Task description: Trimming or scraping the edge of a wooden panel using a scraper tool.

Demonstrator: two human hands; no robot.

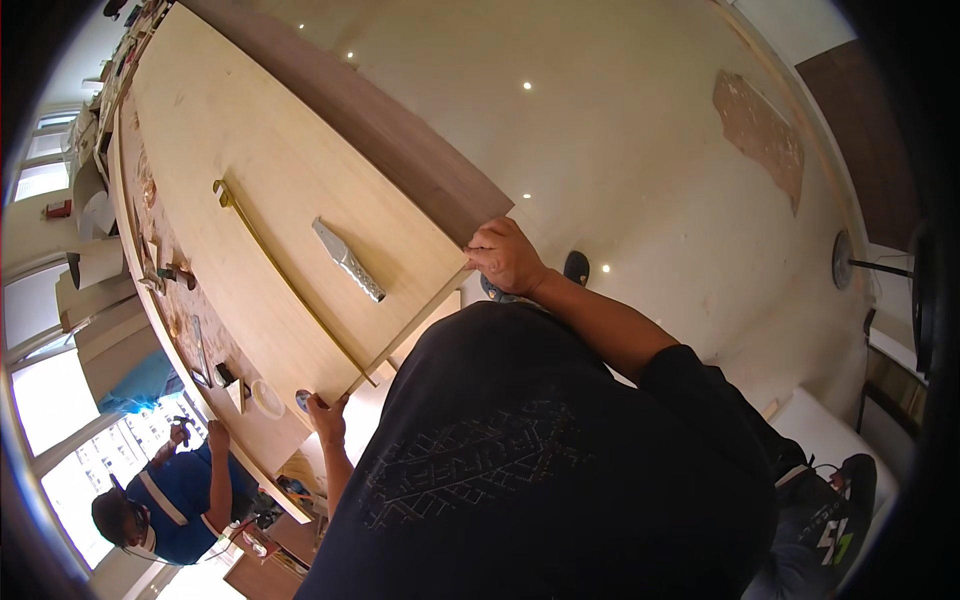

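Note:
A large pale wood panel (270, 130) stretches away from me to the far left. At its right near corner my right hand (507, 258) is closed, fingers curled round the edge. My left hand (328, 420) is closed on the panel's near left corner, thumb on top. A small round dark thing (302, 400) touches or lies just beside its fingers; I cannot tell which. On the panel rest a silver utility knife (348, 262) with a textured handle and a long, thin brass-yellow strip (285, 275) with a hooked far end.
A brown board (400, 125) shows along the panel's right side. Left of the panel, a cluttered workbench (180, 285) holds tools and a roll of tape (266, 398). Another person (180, 495) works beyond it. A round-based stand (843, 262) is on the floor at right.

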